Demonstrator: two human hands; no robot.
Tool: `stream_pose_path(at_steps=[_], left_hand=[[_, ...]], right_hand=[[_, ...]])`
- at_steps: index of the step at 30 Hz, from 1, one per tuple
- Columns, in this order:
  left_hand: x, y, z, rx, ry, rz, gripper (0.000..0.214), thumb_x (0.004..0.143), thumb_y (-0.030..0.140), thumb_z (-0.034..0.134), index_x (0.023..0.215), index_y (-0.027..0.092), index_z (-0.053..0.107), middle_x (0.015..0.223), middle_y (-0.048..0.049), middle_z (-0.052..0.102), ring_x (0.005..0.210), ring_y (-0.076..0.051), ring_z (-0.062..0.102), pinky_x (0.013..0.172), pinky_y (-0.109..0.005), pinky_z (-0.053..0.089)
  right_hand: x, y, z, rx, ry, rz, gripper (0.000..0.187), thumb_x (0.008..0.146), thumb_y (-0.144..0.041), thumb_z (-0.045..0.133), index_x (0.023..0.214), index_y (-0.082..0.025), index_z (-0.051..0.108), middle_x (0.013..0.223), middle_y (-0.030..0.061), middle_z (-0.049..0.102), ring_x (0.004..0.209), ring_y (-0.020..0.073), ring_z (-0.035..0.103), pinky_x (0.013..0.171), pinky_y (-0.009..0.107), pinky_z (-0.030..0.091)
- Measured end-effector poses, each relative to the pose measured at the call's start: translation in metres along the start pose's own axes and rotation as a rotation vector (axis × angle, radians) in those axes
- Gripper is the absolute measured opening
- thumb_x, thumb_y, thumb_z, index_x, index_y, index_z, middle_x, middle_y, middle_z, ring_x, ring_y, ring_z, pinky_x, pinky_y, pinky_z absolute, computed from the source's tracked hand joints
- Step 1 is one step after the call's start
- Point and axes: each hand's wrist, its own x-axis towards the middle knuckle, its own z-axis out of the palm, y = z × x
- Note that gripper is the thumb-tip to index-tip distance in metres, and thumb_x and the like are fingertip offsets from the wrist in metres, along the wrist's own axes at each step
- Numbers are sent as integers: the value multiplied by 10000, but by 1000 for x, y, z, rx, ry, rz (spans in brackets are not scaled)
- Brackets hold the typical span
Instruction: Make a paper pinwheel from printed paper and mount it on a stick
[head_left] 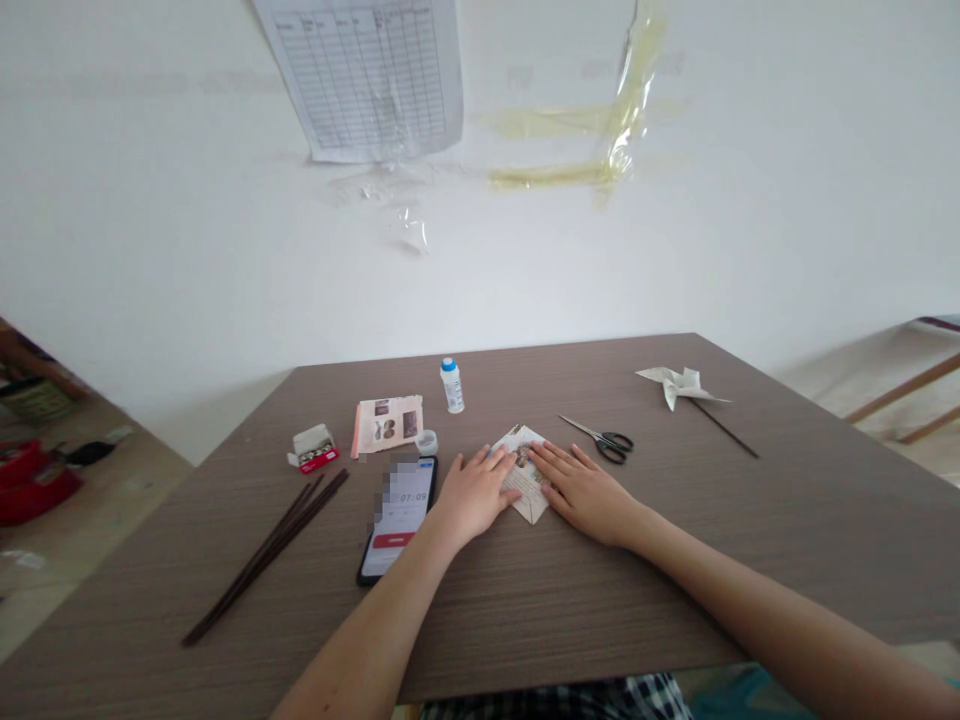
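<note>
A folded piece of printed paper (530, 498) lies on the table with one corner pointing toward me. My left hand (476, 492) rests flat on its left side, fingers spread. From the right, my right hand (589, 490) presses flat on the same paper with its fingers stretched out. Black-handled scissors (611, 443) lie just beyond my right hand, blades pointing away to the left. Close by my left forearm is a phone (401, 510) with a timer on its screen.
Dark thin sticks (266, 560) lie at the left. Behind them are a small red-and-white box (315, 450), printed paper sheets (388, 424), a small clear cap (427, 442) and a blue-capped glue bottle (452, 387). A paper pinwheel (679, 387) on a stick lies at the right.
</note>
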Motion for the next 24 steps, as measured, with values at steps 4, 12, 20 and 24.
stream_pose_path(at_steps=[4, 12, 20, 24], left_hand=[[-3, -2, 1, 6, -27, -8, 697, 1301, 442, 633, 1990, 343, 596, 2094, -134, 486, 1962, -510, 438, 1574, -842, 377], [-8, 3, -12, -7, -63, -49, 719, 1313, 490, 617, 2001, 285, 579, 2121, -140, 417, 1979, -505, 400, 1607, -812, 323], [-19, -1, -18, 21, -95, -90, 761, 1299, 567, 652, 2021, 351, 544, 2138, -91, 394, 2003, -492, 345, 1620, -821, 266], [-29, -3, -18, 21, -82, -113, 765, 1295, 610, 654, 2015, 372, 557, 2126, -90, 413, 2000, -495, 347, 1628, -825, 220]], right_hand=[[-1, 2, -3, -42, -30, 51, 723, 1288, -473, 593, 1974, -245, 621, 2023, 191, 554, 1900, 448, 554, 1567, 764, 442], [-2, 2, -9, -58, -78, 77, 783, 1299, -525, 603, 2013, -209, 546, 2068, 206, 482, 1949, 437, 470, 1604, 738, 376], [5, -1, -15, 1, -160, 69, 832, 1291, -592, 620, 2047, -272, 488, 2107, 164, 398, 1982, 453, 396, 1611, 797, 301], [8, -8, -17, 38, -194, 61, 861, 1287, -608, 635, 2057, -263, 465, 2116, 171, 365, 1993, 468, 364, 1618, 802, 269]])
